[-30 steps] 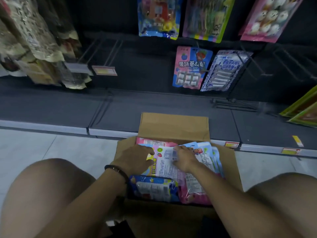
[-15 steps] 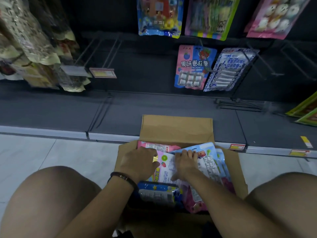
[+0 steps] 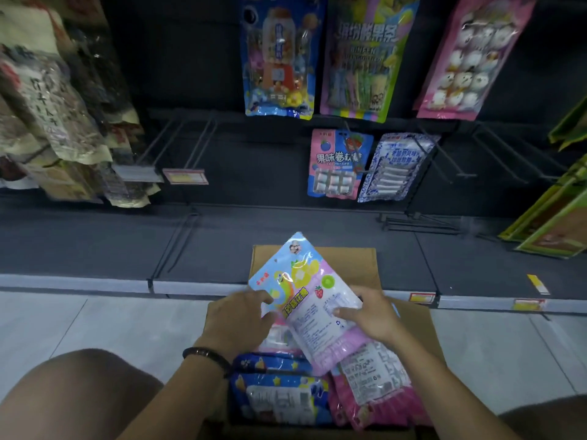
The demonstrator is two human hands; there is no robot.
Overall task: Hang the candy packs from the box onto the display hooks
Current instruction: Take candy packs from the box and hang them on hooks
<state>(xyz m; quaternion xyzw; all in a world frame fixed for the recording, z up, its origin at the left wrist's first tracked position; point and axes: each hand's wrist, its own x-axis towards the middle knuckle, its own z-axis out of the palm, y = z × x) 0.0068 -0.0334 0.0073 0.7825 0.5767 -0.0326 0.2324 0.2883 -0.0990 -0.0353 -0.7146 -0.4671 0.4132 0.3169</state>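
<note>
An open cardboard box (image 3: 343, 258) stands on the floor between my knees, with several candy packs in it, among them a dark blue one (image 3: 279, 395) and a pink one (image 3: 378, 398). Above the box I hold a pastel blue, pink and white candy pack (image 3: 305, 300), tilted, its hang-hole end pointing up and away. My left hand (image 3: 238, 319) grips its left edge and my right hand (image 3: 371, 315) grips its right edge. Empty display hooks (image 3: 190, 144) jut from the dark back panel at centre left, and more empty hooks (image 3: 444, 154) at the right.
Candy packs hang on the panel: a blue one (image 3: 279, 58), a green-edged one (image 3: 362, 58), a pink one (image 3: 470, 55), and lower a pink-blue one (image 3: 336, 163) and a white-blue one (image 3: 394, 166). Brown snack bags (image 3: 54, 115) hang left. A dark base shelf (image 3: 95, 246) runs behind the box.
Both hands have lifted the pastel pack out of the box and tilted it upright; earlier it lay flat on the other packs.
</note>
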